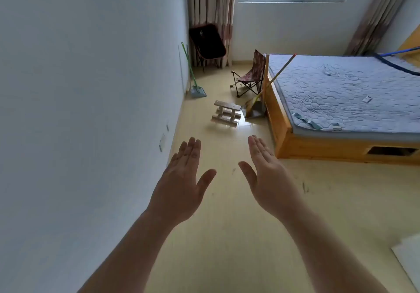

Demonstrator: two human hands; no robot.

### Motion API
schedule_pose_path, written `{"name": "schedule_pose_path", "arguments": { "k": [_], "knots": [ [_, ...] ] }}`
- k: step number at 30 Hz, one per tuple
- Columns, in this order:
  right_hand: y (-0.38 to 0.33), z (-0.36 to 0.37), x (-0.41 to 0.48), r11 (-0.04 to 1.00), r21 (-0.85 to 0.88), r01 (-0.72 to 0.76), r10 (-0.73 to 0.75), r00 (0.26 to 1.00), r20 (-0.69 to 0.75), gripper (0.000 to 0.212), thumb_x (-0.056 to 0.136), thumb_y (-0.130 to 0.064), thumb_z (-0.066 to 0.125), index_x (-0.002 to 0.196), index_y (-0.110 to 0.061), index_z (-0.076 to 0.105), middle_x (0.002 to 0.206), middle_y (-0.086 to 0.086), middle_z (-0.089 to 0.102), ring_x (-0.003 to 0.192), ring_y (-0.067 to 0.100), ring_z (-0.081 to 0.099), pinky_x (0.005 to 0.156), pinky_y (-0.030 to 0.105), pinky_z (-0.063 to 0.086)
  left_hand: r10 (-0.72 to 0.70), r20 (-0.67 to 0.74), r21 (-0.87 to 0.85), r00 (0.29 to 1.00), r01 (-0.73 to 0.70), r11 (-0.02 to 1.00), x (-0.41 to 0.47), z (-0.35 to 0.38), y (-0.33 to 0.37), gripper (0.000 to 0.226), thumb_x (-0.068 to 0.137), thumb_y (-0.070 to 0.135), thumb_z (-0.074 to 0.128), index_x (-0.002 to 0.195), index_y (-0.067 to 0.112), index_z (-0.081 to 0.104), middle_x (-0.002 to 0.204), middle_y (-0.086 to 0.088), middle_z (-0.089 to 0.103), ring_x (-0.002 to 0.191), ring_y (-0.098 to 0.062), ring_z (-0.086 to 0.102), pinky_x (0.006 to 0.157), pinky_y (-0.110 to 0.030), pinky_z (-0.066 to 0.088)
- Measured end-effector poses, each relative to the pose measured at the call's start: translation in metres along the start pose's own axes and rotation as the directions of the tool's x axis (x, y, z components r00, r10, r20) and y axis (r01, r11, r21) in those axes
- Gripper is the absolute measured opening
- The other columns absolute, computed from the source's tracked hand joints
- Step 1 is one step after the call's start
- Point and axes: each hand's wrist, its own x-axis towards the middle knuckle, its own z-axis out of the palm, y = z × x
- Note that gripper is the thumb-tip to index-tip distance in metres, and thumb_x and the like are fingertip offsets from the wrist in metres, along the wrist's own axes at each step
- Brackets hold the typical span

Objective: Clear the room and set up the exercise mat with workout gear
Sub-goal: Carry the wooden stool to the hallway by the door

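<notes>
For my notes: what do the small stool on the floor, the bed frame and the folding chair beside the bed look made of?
Small stool: pale, matt wood, built of visible slats. Bed frame: wood or veneer, smooth orange-yellow finish. Folding chair: patterned fabric seat on thin dark tubes, probably metal.

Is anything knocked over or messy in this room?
Yes. The little wooden stool on the floor by the bed corner looks tipped onto its side. A yellow-handled broom leans slanted against the bed too.
</notes>
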Motion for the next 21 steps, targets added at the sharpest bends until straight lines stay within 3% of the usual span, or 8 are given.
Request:
{"name": "schedule_pose_path", "arguments": {
  "k": [6, 11, 16, 21],
  "knots": [
    [0.007, 0.038, 0.027, 0.999, -0.011, -0.045, 0.045, 0.997, 0.066, 0.065, 0.105, -0.045, 0.034, 0.159, -0.009, 0.024, 0.164, 0.008, 0.027, 0.154, 0.016, 0.019, 0.124, 0.036, 0.025, -0.029, 0.060, -0.068, 0.998, 0.033, 0.997, 0.026, 0.024, -0.044, 0.081, 0.097, 0.069, 0.016, 0.163, 0.025, -0.002, 0.170, 0.010, -0.002, 0.155, -0.004, -0.005, 0.126, -0.027, 0.006],
    [0.046, 0.064, 0.073, 0.997, -0.005, -0.071, 0.071, 0.996, 0.057, 0.066, 0.104, -0.047, 0.035, 0.159, -0.011, 0.024, 0.164, 0.004, 0.026, 0.153, 0.013, 0.020, 0.122, 0.032, 0.024, -0.048, 0.071, -0.087, 0.996, 0.054, 0.995, 0.087, 0.051, -0.062, 0.083, 0.096, 0.072, 0.011, 0.163, 0.025, -0.002, 0.170, 0.011, -0.002, 0.155, -0.002, -0.005, 0.124, -0.023, 0.003],
    [0.110, 0.102, 0.151, 0.990, 0.049, -0.129, 0.127, 0.991, 0.044, 0.067, 0.104, -0.045, 0.039, 0.157, -0.008, 0.028, 0.163, 0.006, 0.030, 0.151, 0.011, 0.021, 0.121, 0.026, 0.020, -0.097, 0.148, -0.087, 0.984, 0.110, 0.990, 0.184, 0.085, -0.081, 0.084, 0.094, 0.069, 0.016, 0.163, 0.024, 0.001, 0.169, 0.013, -0.001, 0.154, 0.001, -0.005, 0.121, -0.020, 0.003],
    [0.183, 0.117, 0.259, 0.986, 0.083, -0.145, 0.135, 0.984, 0.118, 0.065, 0.105, -0.044, 0.040, 0.159, -0.012, 0.021, 0.164, 0.002, 0.024, 0.150, 0.006, 0.015, 0.123, 0.027, 0.020, -0.145, 0.184, -0.087, 0.972, 0.163, 0.983, 0.317, 0.103, -0.098, 0.083, 0.094, 0.069, 0.018, 0.163, 0.024, 0.005, 0.170, 0.012, 0.004, 0.154, 0.001, -0.001, 0.122, -0.021, 0.006]
  ]
}}
